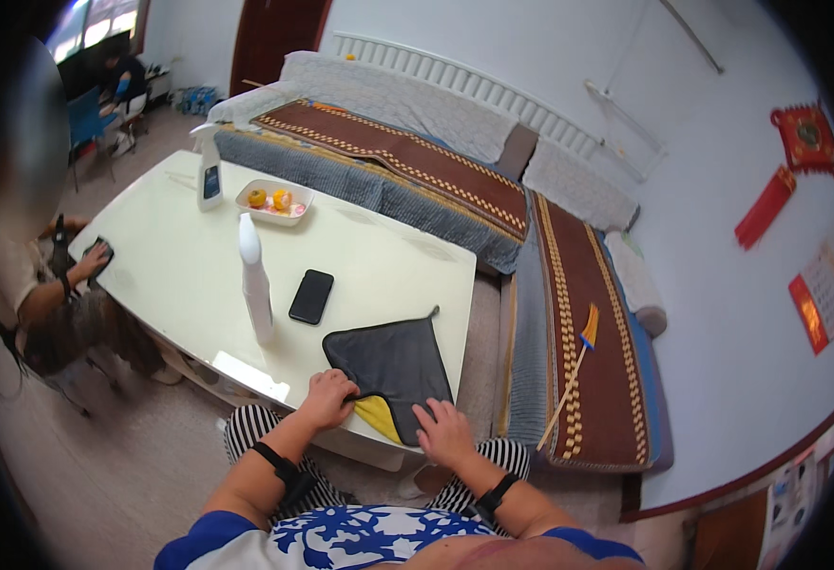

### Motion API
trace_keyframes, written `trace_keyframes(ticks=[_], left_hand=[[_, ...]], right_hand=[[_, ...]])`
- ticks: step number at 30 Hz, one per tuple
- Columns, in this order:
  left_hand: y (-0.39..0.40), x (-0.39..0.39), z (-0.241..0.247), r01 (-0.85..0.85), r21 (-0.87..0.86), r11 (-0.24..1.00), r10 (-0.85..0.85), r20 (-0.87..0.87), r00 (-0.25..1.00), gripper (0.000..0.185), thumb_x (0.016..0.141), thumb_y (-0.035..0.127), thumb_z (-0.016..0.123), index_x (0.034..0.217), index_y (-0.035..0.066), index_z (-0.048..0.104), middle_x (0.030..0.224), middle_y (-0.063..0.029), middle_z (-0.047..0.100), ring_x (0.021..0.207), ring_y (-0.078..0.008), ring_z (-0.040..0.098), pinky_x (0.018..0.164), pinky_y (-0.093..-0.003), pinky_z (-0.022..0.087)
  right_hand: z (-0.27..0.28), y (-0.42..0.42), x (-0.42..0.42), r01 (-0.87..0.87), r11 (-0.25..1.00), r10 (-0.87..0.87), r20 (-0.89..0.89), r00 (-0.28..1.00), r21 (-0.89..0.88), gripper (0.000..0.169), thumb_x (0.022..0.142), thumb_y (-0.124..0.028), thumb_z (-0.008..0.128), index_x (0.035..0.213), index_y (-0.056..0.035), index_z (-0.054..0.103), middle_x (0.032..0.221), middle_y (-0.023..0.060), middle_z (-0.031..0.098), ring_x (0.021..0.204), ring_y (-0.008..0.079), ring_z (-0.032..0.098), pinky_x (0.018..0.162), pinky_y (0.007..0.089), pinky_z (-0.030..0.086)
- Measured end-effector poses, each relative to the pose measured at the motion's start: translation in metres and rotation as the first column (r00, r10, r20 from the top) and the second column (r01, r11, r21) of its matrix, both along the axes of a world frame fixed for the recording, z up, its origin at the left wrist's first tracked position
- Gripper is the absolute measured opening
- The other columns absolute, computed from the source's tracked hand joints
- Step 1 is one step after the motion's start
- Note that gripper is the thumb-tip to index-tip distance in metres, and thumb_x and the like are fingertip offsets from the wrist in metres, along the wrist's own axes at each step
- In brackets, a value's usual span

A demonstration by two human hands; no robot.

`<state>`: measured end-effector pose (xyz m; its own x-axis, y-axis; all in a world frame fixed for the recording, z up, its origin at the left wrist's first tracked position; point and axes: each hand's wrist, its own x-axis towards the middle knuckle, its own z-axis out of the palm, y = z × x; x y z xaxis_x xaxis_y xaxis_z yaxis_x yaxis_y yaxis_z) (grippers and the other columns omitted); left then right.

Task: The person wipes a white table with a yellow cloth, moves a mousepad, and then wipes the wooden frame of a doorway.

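Note:
A dark grey cleaning cloth [399,349] with a yellow underside [377,417] lies on the near right corner of the glossy cream table [381,249]. Its near edge is partly turned up, which bares the yellow. My left hand [331,399] pinches that edge at the cloth's left side. On the near right corner of the cloth rests my right hand [447,431], fingers apart and curved. Beyond the cloth lies a black smartphone [311,296]. A white spray bottle [254,285] stands left of the phone.
A second spray bottle [208,171] and a plastic tray [274,203] with orange fruit stand farther back. At the left a seated person's hand [92,260] rests on a dark object. A sofa [388,157] borders the table's far side; a small-headed duster [573,377] lies on its right section.

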<state>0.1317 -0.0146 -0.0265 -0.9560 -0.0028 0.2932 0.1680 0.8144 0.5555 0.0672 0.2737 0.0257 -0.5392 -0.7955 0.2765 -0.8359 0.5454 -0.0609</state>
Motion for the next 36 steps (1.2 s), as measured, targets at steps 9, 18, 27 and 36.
trace_keyframes(ticks=[9, 18, 27, 36], left_hand=[[-0.040, 0.003, -0.012, 0.221, 0.279, 0.935, -0.175, -0.180, 0.968, 0.014, 0.074, 0.015, 0.068, 0.087, 0.009, 0.067, 0.095, -0.0081, 0.069, 0.117, -0.0362, 0.057, 0.100, -0.0469, 0.043], [-0.019, 0.003, -0.002, 0.217, 0.062, 0.974, -0.184, -0.341, 0.922, 0.021, 0.069, 0.026, 0.065, 0.081, 0.011, 0.056, 0.092, -0.0080, 0.059, 0.097, -0.0332, 0.057, 0.083, -0.0465, 0.044], [-0.018, 0.007, -0.041, 0.145, -0.216, 0.966, -0.168, -0.095, 0.981, 0.112, 0.051, 0.072, 0.076, 0.139, 0.008, 0.048, 0.142, -0.0191, 0.042, 0.142, -0.0426, 0.029, 0.107, -0.0684, 0.020], [-0.006, -0.029, -0.042, 0.150, -0.300, 0.942, -0.173, -0.050, 0.984, 0.112, 0.053, 0.077, 0.073, 0.139, 0.011, 0.048, 0.141, -0.0182, 0.043, 0.141, -0.0439, 0.030, 0.104, -0.0693, 0.020]], right_hand=[[0.010, -0.005, -0.010, 0.047, 0.997, -0.041, 0.097, 0.994, -0.056, 0.049, 0.076, -0.025, 0.074, 0.121, -0.0089, 0.063, 0.113, 0.0159, 0.059, 0.106, 0.0375, 0.056, 0.087, 0.0476, 0.049], [-0.038, 0.010, -0.026, 0.037, 0.990, -0.025, 0.090, 0.996, -0.135, 0.058, 0.068, -0.024, 0.072, 0.121, -0.0032, 0.061, 0.118, 0.0208, 0.056, 0.113, 0.0408, 0.051, 0.099, 0.0528, 0.040], [-0.034, -0.010, -0.010, 0.067, 0.986, -0.096, -0.191, 0.977, -0.154, 0.051, 0.091, -0.042, 0.056, 0.131, -0.0105, 0.058, 0.137, 0.0218, 0.051, 0.126, 0.0419, 0.048, 0.104, 0.0574, 0.038], [-0.050, -0.002, -0.067, -0.040, 0.969, 0.049, 0.032, 0.998, -0.245, 0.061, 0.098, -0.053, 0.040, 0.125, 0.0003, 0.055, 0.126, 0.0292, 0.053, 0.112, 0.0476, 0.053, 0.095, 0.0593, 0.043]])
